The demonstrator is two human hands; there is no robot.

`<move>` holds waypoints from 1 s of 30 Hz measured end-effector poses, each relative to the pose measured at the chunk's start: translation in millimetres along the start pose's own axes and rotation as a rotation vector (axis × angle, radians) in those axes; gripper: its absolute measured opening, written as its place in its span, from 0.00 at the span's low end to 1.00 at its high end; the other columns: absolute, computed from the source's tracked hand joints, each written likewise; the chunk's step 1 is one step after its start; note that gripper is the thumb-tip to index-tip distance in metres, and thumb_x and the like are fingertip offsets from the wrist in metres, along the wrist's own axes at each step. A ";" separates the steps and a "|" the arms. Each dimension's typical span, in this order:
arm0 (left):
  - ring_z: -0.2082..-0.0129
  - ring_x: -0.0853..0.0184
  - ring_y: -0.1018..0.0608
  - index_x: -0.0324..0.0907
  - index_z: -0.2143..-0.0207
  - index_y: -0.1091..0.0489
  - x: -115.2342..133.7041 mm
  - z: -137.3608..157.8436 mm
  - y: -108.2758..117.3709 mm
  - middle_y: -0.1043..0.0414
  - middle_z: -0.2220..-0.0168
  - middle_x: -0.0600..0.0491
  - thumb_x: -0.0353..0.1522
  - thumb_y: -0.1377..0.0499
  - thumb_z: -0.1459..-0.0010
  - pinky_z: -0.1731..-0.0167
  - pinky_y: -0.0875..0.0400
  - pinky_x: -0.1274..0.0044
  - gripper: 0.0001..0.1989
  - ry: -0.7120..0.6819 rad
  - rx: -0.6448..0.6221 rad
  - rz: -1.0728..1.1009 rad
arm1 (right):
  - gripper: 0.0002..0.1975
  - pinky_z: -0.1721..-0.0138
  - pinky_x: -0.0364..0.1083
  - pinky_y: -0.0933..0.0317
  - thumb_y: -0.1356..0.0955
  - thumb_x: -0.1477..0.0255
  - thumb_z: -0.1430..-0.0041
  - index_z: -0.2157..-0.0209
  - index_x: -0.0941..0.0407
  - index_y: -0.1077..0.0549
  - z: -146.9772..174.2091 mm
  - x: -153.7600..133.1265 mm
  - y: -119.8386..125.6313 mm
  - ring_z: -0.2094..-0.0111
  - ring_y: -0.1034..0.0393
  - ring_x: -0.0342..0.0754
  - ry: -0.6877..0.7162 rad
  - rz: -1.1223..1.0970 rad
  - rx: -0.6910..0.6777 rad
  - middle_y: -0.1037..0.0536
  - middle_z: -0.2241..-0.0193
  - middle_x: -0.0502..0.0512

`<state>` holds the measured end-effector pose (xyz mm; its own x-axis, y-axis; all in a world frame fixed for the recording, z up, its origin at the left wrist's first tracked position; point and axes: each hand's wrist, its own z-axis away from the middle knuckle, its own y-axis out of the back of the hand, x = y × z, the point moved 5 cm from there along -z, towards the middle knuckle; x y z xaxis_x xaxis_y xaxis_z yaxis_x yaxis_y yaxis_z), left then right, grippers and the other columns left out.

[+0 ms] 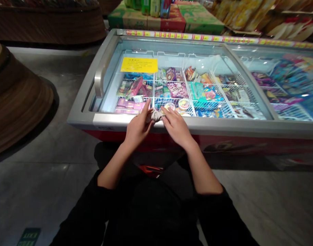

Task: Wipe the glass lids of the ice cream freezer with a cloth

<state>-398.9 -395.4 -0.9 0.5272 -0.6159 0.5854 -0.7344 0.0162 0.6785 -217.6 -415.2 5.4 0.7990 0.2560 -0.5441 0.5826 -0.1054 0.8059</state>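
Here, the left fingers [146, 109] grasp a crumpled cloth [154, 115] while the right fingers [169, 114], slightly parted, touch its edge.

The left hand [136, 130] holds a crumpled pale cloth [155, 115] between thumb and fingers at the front edge of a freezer [210, 125]. The right hand [179, 129] has its fingertips at the cloth's other end. Under the glass, wire dividers [187, 89] separate colourful packets [177, 89], pink boxes [128, 103] and round tubs [184, 103]. A yellow notice [139, 65] lies near a curved handle [99, 82] on the left. Behind the freezer, bottles [155, 7] stand on green and red cartons [199, 19]. Black sleeves [81, 208] cover the upper arms.
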 end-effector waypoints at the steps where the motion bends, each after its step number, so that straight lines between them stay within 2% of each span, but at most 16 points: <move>1: 0.38 0.55 0.20 0.53 0.20 0.67 2.1 -4.5 -4.7 0.33 0.29 0.42 0.33 0.44 0.26 0.44 0.21 0.66 0.43 -0.009 0.004 0.057 | 0.27 0.26 0.64 0.48 0.40 0.64 0.24 0.27 0.48 0.35 2.0 -6.9 -4.7 0.27 0.39 0.58 0.006 0.000 0.017 0.28 0.31 0.55; 4: 0.28 0.53 0.32 0.53 0.21 0.76 6.7 -15.8 -13.9 0.56 0.20 0.40 0.36 0.45 0.25 0.37 0.26 0.63 0.46 -0.103 0.022 0.166 | 0.26 0.28 0.62 0.45 0.38 0.66 0.25 0.29 0.49 0.34 -2.0 -18.9 -12.2 0.31 0.34 0.58 0.033 -0.018 0.068 0.26 0.33 0.58; 6: 0.24 0.53 0.39 0.52 0.21 0.76 4.0 -17.8 -12.4 0.60 0.20 0.40 0.37 0.43 0.26 0.32 0.31 0.61 0.47 -0.159 -0.001 0.143 | 0.22 0.31 0.60 0.39 0.36 0.67 0.27 0.35 0.51 0.27 -5.2 -18.4 -11.4 0.34 0.30 0.59 0.049 -0.029 0.088 0.22 0.37 0.61; 8: 0.23 0.52 0.42 0.49 0.20 0.70 -2.7 -14.8 -5.5 0.55 0.21 0.40 0.38 0.40 0.28 0.28 0.37 0.58 0.48 -0.192 -0.072 0.043 | 0.16 0.36 0.57 0.34 0.35 0.67 0.28 0.44 0.54 0.22 -2.8 -10.6 -5.5 0.40 0.26 0.60 0.052 -0.032 0.098 0.19 0.43 0.65; 10: 0.23 0.50 0.41 0.47 0.21 0.58 -10.4 -8.8 4.9 0.47 0.23 0.40 0.38 0.38 0.29 0.26 0.41 0.55 0.43 -0.201 -0.151 -0.092 | 0.13 0.41 0.55 0.31 0.35 0.68 0.29 0.49 0.55 0.22 6.9 3.9 6.3 0.44 0.24 0.60 0.031 -0.011 0.137 0.19 0.47 0.66; 12: 0.25 0.51 0.38 0.46 0.22 0.50 -15.7 -3.0 16.0 0.41 0.25 0.40 0.38 0.40 0.28 0.26 0.41 0.56 0.37 -0.188 -0.185 -0.161 | 0.13 0.43 0.55 0.30 0.35 0.69 0.30 0.48 0.55 0.24 21.2 21.5 21.5 0.46 0.24 0.61 -0.030 0.051 0.224 0.20 0.48 0.67; 14: 0.26 0.53 0.34 0.45 0.24 0.45 -16.3 0.4 22.4 0.38 0.26 0.41 0.39 0.43 0.26 0.28 0.37 0.59 0.32 -0.170 -0.179 -0.175 | 0.18 0.43 0.57 0.29 0.35 0.72 0.33 0.43 0.55 0.26 35.2 35.5 34.8 0.45 0.24 0.62 -0.129 0.138 0.345 0.20 0.47 0.67; 16: 0.28 0.54 0.31 0.45 0.26 0.41 -13.8 0.9 22.5 0.34 0.28 0.42 0.39 0.45 0.25 0.30 0.33 0.60 0.29 -0.152 -0.151 -0.189 | 0.24 0.40 0.59 0.30 0.37 0.77 0.35 0.39 0.54 0.28 42.5 35.8 38.1 0.44 0.24 0.63 -0.173 0.225 0.429 0.20 0.45 0.66; 19: 0.31 0.54 0.27 0.44 0.28 0.36 -10.2 -0.7 15.8 0.30 0.31 0.42 0.39 0.46 0.24 0.32 0.30 0.60 0.26 -0.128 -0.116 -0.239 | 0.28 0.33 0.61 0.36 0.39 0.82 0.35 0.38 0.52 0.26 35.7 7.3 17.5 0.39 0.26 0.60 -0.022 0.280 0.377 0.19 0.42 0.62; 21: 0.32 0.54 0.26 0.43 0.31 0.33 -9.1 -0.3 12.0 0.28 0.32 0.42 0.37 0.46 0.24 0.32 0.30 0.60 0.23 -0.143 -0.109 -0.265 | 0.27 0.30 0.60 0.38 0.39 0.81 0.34 0.39 0.53 0.23 28.9 -16.8 -2.3 0.38 0.26 0.59 0.111 0.265 0.289 0.19 0.42 0.61; 23: 0.32 0.54 0.26 0.42 0.33 0.30 -10.2 2.6 12.4 0.27 0.33 0.42 0.35 0.46 0.24 0.32 0.30 0.60 0.22 -0.175 -0.109 -0.278 | 0.23 0.30 0.61 0.38 0.38 0.77 0.31 0.39 0.53 0.23 27.2 -30.6 -14.0 0.37 0.27 0.59 0.184 0.244 0.232 0.19 0.41 0.61; 26: 0.31 0.55 0.26 0.42 0.34 0.29 -17.7 10.0 23.2 0.27 0.33 0.43 0.34 0.46 0.24 0.32 0.30 0.61 0.21 -0.180 -0.090 -0.299 | 0.21 0.30 0.62 0.37 0.37 0.74 0.27 0.39 0.52 0.23 34.3 -22.8 -10.4 0.36 0.27 0.59 0.217 0.229 0.216 0.19 0.40 0.59; 30: 0.31 0.55 0.27 0.44 0.32 0.31 -32.2 17.6 43.1 0.27 0.33 0.44 0.35 0.46 0.24 0.32 0.29 0.60 0.22 -0.115 -0.014 -0.326 | 0.19 0.32 0.66 0.36 0.37 0.74 0.26 0.41 0.53 0.21 36.5 11.5 11.9 0.36 0.27 0.62 0.083 0.297 0.363 0.18 0.41 0.62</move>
<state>-455.0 -388.7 1.7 0.6809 -0.6752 0.2836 -0.5290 -0.1856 0.8281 -196.0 -448.5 0.3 0.9328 0.2387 -0.2700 0.3571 -0.5111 0.7818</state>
